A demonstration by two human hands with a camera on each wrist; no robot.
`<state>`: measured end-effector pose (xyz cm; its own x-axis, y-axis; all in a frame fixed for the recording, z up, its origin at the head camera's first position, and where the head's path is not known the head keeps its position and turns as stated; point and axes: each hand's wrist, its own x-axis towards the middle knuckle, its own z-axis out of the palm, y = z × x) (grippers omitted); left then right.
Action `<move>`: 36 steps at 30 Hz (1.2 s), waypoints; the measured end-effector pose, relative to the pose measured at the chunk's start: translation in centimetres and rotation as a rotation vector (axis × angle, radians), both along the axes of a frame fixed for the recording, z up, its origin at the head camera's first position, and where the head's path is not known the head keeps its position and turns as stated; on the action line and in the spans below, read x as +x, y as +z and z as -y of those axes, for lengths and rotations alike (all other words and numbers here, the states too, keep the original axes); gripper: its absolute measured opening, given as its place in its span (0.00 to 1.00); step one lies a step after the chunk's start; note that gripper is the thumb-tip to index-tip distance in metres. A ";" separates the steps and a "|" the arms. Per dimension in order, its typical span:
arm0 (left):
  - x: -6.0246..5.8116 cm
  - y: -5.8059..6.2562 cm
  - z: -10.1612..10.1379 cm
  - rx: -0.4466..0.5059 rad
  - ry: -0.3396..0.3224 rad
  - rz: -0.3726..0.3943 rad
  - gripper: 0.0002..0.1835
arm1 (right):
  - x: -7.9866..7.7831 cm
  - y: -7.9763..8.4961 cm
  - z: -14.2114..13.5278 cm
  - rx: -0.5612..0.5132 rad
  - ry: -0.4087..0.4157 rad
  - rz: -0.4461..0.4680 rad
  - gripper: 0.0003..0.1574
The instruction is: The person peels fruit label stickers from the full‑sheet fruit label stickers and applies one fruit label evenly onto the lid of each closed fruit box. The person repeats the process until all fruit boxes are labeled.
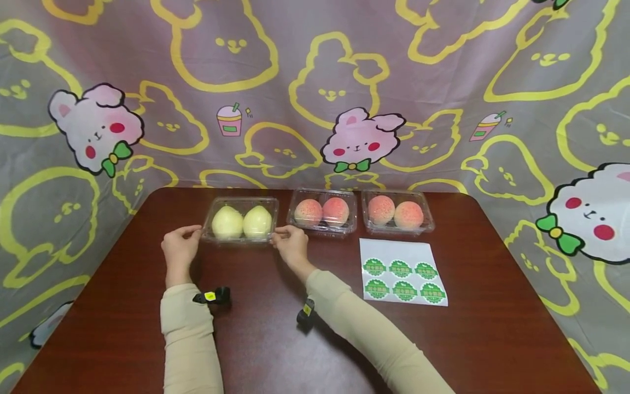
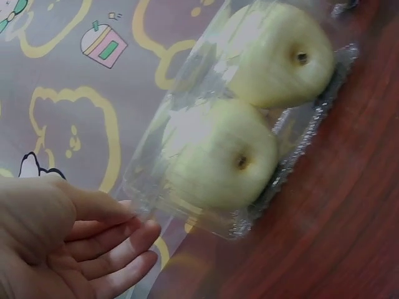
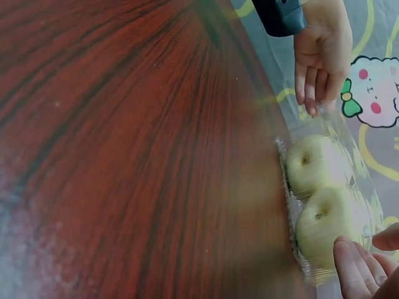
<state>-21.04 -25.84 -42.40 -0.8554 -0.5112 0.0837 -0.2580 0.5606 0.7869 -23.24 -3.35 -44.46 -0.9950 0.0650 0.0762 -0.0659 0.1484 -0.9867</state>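
Observation:
A clear plastic fruit box point(image 1: 243, 200) with two pale yellow, pear-like fruits point(image 1: 227, 222) inside lies at the back left of the table. My left hand point(image 1: 181, 249) pinches its left edge between thumb and fingers. At the opposite end, my right hand point(image 1: 291, 246) pinches the right edge. In the left wrist view the thumb and fingertips meet at the box's corner, beside the nearer fruit point(image 2: 224, 156). The right wrist view has both hands at the two ends of the box, each fruit's dimple facing the camera.
Two more clear boxes, each with two pink peaches, stand to the right: a middle box point(image 1: 322, 227) and a right box point(image 1: 423, 219). In front of them lies a white sheet point(image 1: 394, 249) with several green round stickers point(image 1: 404, 291). A patterned curtain point(image 1: 295, 98) hangs behind the table point(image 1: 256, 339).

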 end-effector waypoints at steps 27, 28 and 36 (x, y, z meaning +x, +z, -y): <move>0.7 1.1 3.7 0.029 -0.426 0.196 0.18 | 1.2 0.5 -1.5 0.064 0.140 0.038 0.07; 0.8 1.1 3.7 0.028 -0.435 0.203 0.18 | 1.2 0.5 -1.6 0.072 0.146 0.041 0.06; 1.6 1.6 4.2 0.021 -0.509 0.270 0.21 | 1.9 0.5 -2.1 0.106 0.182 0.050 0.06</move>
<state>-19.46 -30.02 -40.75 -0.9837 -0.0285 -0.1773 -0.1528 0.6515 0.7431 -21.37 -1.24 -43.96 -0.9923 -0.1215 0.0237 -0.0527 0.2412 -0.9691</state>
